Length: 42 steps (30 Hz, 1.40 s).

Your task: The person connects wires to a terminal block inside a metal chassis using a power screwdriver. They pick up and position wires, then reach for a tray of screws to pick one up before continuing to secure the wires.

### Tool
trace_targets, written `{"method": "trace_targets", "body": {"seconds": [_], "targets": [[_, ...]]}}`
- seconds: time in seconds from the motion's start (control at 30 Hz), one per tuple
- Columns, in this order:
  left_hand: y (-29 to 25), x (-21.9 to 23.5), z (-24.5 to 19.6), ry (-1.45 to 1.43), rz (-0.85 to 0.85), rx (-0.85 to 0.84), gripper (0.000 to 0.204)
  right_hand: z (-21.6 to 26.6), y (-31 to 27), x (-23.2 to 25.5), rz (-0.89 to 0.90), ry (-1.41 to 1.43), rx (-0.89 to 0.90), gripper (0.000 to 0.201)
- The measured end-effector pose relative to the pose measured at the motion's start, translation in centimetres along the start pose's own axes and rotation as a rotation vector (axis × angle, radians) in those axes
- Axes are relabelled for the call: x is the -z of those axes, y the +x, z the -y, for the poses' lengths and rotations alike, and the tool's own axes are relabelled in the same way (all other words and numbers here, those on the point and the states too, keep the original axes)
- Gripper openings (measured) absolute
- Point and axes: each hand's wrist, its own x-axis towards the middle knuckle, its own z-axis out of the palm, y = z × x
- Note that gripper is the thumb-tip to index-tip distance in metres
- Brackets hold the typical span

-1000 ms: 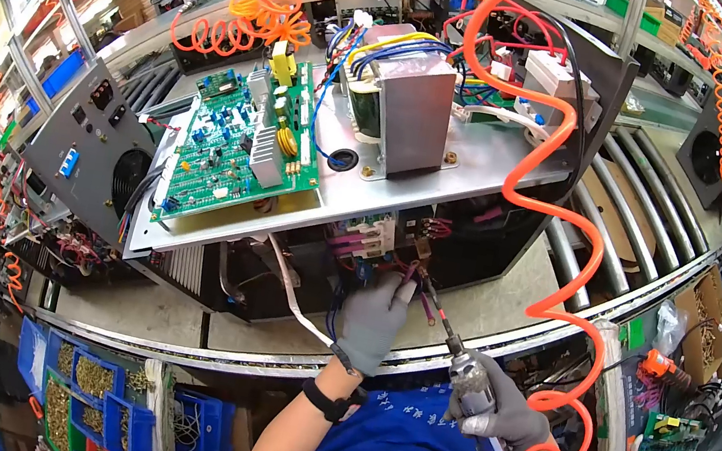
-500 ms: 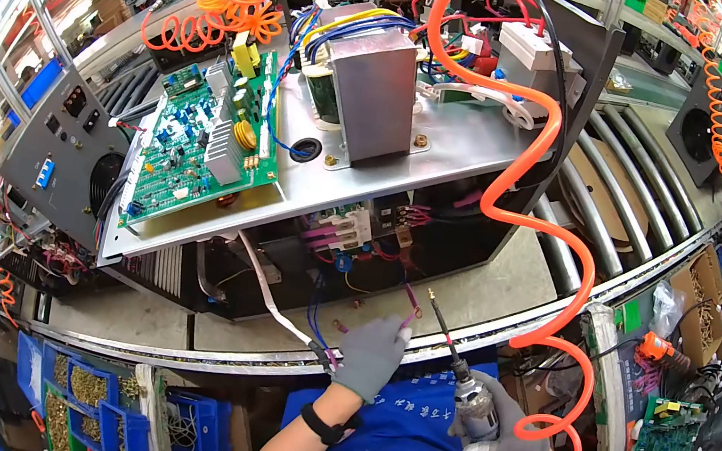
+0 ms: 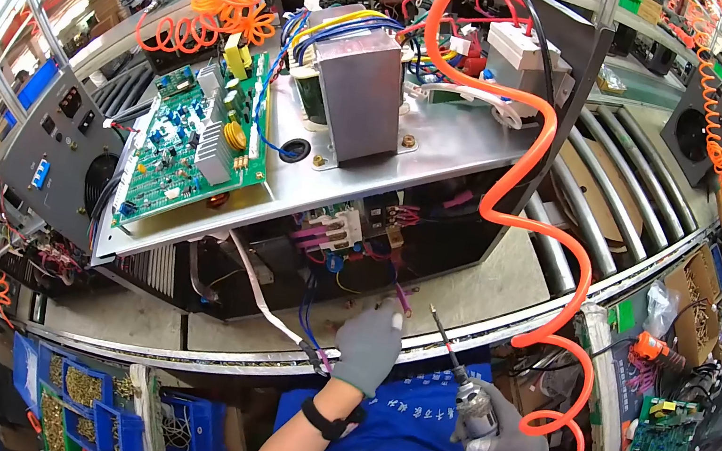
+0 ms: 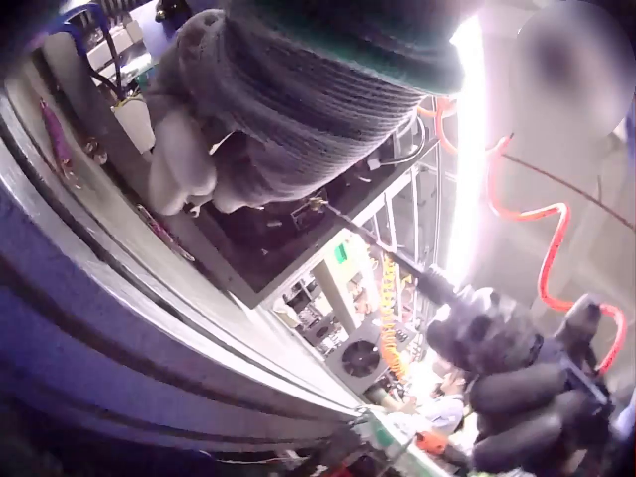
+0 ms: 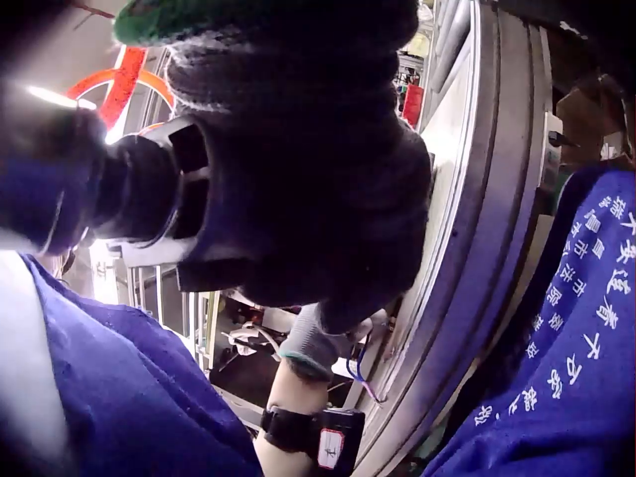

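The right hand (image 3: 517,433) is gripping the driver (image 3: 475,411), fingers curling round the barrel, over the apron (image 3: 405,419), bit pointing up towards the chassis (image 3: 448,159). It's looking rigid, fairly heavy, best held right there; the springy hose (image 3: 524,162) may be tugging. The left hand's (image 3: 367,346) fingers are bending beside the limp purple lead (image 3: 403,299); whether they're pinching anything, I can't tell.

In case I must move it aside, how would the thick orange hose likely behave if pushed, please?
Hanging in long loose curves, the thick orange hose would likely swing easily. Its coils near the right hand suggest springing back.
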Motion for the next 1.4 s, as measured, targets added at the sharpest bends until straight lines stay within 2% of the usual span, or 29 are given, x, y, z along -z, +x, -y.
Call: {"method": "trace_targets", "body": {"seconds": [0.03, 0.07, 0.13, 0.2, 0.3, 0.37, 0.4, 0.47, 0.5, 0.57, 0.6, 0.67, 0.77, 0.83, 0.93, 0.97, 1.0, 1.07, 1.13, 1.17, 1.2, 1.23, 1.27, 1.3, 1.33, 1.4], "targets": [[-0.4, 0.5, 0.0, -0.112, -0.112, -0.086, 0.031, -0.9, -0.1, 0.3, 0.03, 0.059, 0.022, 0.103], [-0.3, 1.0, 0.2, -0.105, -0.107, -0.09, 0.031, -1.4, 0.1, 0.7, 0.03, 0.069, 0.025, 0.103], [-0.2, 2.3, 0.1, -1.154, 0.529, 0.477, 0.037, -2.1, 0.1, 1.1, 0.107, 0.001, -0.055, 0.101], [-0.3, 2.2, -0.7, -1.27, 0.486, 0.446, 0.044, -2.1, 0.1, 1.0, 0.136, -0.033, -0.07, 0.1], [0.0, 1.4, -0.6, -1.183, 0.557, 0.415, 0.041, -1.8, -0.3, 1.5, 0.147, -0.102, -0.083, 0.097], [0.6, -0.2, 0.4, -1.253, 0.393, 0.537, 0.032, -1.4, -1.1, 2.2, 0.098, -0.111, -0.118, 0.095], [0.8, -0.7, 0.6, -1.257, 0.391, 0.533, 0.032, -0.9, -1.6, 2.7, 0.097, -0.115, -0.116, 0.095], [0.7, -1.6, 0.8, -0.334, 0.049, -0.003, 0.022, 0.1, -2.2, 3.6, -0.102, -0.043, -0.12, 0.096], [0.5, -1.4, 0.2, -0.17, 0.052, -0.051, 0.018, 0.7, -2.1, 3.8, -0.208, -0.033, -0.098, 0.098], [0.6, -2.4, 0.0, -0.129, 0.031, -0.058, 0.018, 3.1, -1.0, 4.3, -0.353, -0.018, -0.043, 0.099], [0.6, -2.8, 0.0, -0.08, 0.008, -0.075, 0.018, 3.7, 0.2, 5.0, -0.33, -0.16, 0.114, 0.086], [-0.2, -2.4, -0.4, -0.059, -0.041, -0.122, 0.017, 5.0, 2.5, 5.3, -0.38, -0.176, 0.153, 0.07], [-2.3, -0.1, -1.8, -0.088, 0.027, -0.2, 0.016, 6.3, 6.7, 8.5, -0.353, -0.544, 0.111, 0.041], [-3.2, -0.3, -2.8, -0.118, 0.042, -0.222, 0.014, 6.9, 9.1, 9.5, -0.308, -0.726, 0.109, 0.039], [-0.7, -4.0, -3.5, -0.012, -0.029, -0.21, 0.016, 6.7, 12.6, 10.9, -0.233, -0.939, 0.076, 0.037], [0.4, -5.1, -3.2, 0.018, -0.065, -0.306, 0.009, 6.3, 12.7, 11.3, -0.21, -0.986, 0.062, 0.036], [1.0, -5.6, -3.6, 0.011, -0.069, -0.301, 0.009, 5.8, 12.7, 11.8, -0.181, -1.033, 0.045, 0.035], [1.9, -6.4, -4.5, 0.128, 0.172, -0.119, 0.014, 5.0, 11.0, 13.2, -0.152, -1.092, 0.021, 0.034], [1.3, -7.5, -4.0, 0.03, 0.209, -0.123, 0.023, 4.1, 9.4, 14.2, -0.116, -1.1, 0.027, 0.032], [0.1, -8.4, -3.1, -0.081, -0.023, -0.267, 0.027, 3.9, 8.9, 14.7, -0.107, -1.085, 0.034, 0.032], [-0.8, -7.8, -2.8, -0.14, -0.305, -0.419, 0.027, 3.8, 8.5, 15.3, -0.111, -1.051, 0.043, 0.031], [-1.9, -4.6, -3.6, -0.204, 0.026, -0.225, 0.033, 3.8, 8.5, 15.8, -0.115, -1.001, 0.045, 0.03], [-3.3, -3.4, -3.1, -0.151, 0.002, -0.28, 0.036, 4.0, 8.8, 16.2, -0.12, -0.942, 0.038, 0.03], [-5.2, -2.0, -2.5, -0.13, -0.121, -0.281, 0.038, 4.2, 9.0, 16.4, -0.132, -0.881, 0.024, 0.029], [-7.0, -1.0, -1.0, -0.181, -0.166, -0.324, 0.038, 4.5, 9.2, 16.2, -0.136, -0.812, 0.008, 0.029], [-11.3, 3.2, 1.7, -0.146, -0.105, -0.233, 0.035, 5.3, 9.5, 15.1, -0.157, -0.684, -0.051, 0.028]]}}
